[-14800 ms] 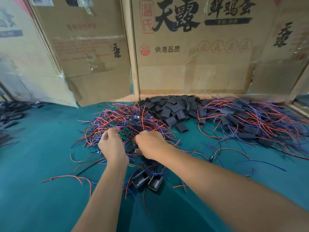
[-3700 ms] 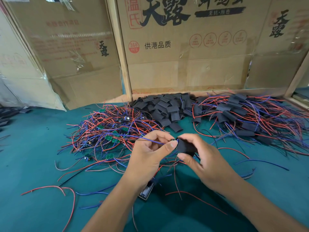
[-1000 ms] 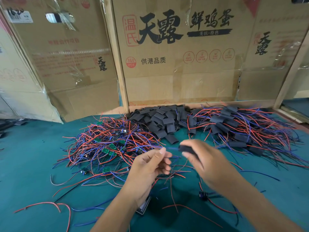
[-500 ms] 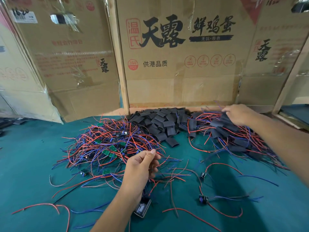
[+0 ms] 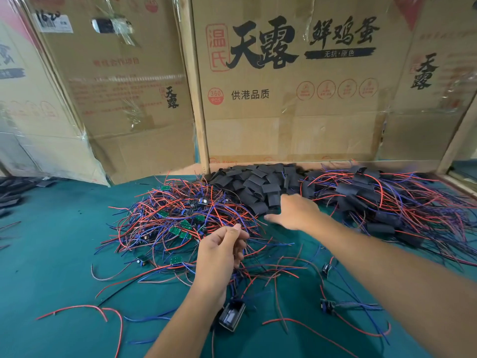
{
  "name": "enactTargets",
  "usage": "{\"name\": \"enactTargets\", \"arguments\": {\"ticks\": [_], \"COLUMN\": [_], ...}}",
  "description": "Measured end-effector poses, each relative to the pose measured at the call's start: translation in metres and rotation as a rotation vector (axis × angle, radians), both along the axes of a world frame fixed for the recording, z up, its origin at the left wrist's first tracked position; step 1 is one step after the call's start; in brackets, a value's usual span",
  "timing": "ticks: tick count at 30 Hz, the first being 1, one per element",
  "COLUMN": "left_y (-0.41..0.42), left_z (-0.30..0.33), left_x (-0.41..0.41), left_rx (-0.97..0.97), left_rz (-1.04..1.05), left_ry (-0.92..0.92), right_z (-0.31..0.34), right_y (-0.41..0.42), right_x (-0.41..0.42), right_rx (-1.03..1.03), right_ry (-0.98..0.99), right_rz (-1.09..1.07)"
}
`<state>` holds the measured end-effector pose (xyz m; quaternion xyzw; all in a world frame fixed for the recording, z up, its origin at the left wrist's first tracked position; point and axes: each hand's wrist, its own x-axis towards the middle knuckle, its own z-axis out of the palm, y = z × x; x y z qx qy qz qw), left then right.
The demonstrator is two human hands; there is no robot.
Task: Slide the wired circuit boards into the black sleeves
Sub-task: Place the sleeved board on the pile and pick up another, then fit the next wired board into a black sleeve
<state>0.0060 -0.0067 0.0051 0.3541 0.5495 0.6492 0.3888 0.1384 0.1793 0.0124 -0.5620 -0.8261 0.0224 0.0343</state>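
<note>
On a green table, the right hand reaches the near edge of the sleeves; its fingertips are hidden, so its grip is unclear. Left of the sleeves lie tangled boards, where the left hand curls loosely, apparently empty.

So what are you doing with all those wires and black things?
A person is slipping little wired circuit boards into black sleeves. Right now the right hand reaches with straight fingers to the pile of empty black sleeves, not gripping one yet. The left hand hangs over the red and blue wire tangle, fingers curled; whether it pinches a wire is unclear. Finished sleeved boards lie heaped to the right on the green table.
</note>
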Motion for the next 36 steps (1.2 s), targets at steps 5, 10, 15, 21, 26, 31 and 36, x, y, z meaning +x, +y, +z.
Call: {"name": "enactTargets", "arguments": {"ticks": [5,10,15,21,26,31,36], "left_y": [0.001,0.002,0.004,-0.001,-0.004,-0.009,0.001], "left_z": [-0.001,-0.002,-0.005,-0.011,-0.009,0.001,0.022], "left_x": [-0.005,-0.005,-0.007,0.015,0.020,0.010,-0.044], "left_rx": [0.003,0.003,-0.028,0.026,0.028,0.043,-0.009], "left_rz": [0.002,0.001,-0.018,-0.327,-0.325,-0.401,-0.083], "left_ry": [-0.026,-0.035,0.076,0.306,0.487,0.587,0.878], "right_z": [-0.007,0.017,0.026,0.005,-0.002,0.000,0.002], "right_y": [0.007,-0.018,-0.083,-0.154,-0.163,-0.165,-0.161], "right_x": [0.000,0.015,0.030,0.040,0.042,0.043,0.050], "right_rx": [-0.196,-0.059,0.077,0.107,0.197,0.139,0.229], "right_ry": [0.111,0.173,0.372,0.503,0.310,0.422,0.392], "right_rz": [-0.061,-0.005,0.105,0.225,0.255,0.254,0.204]}}
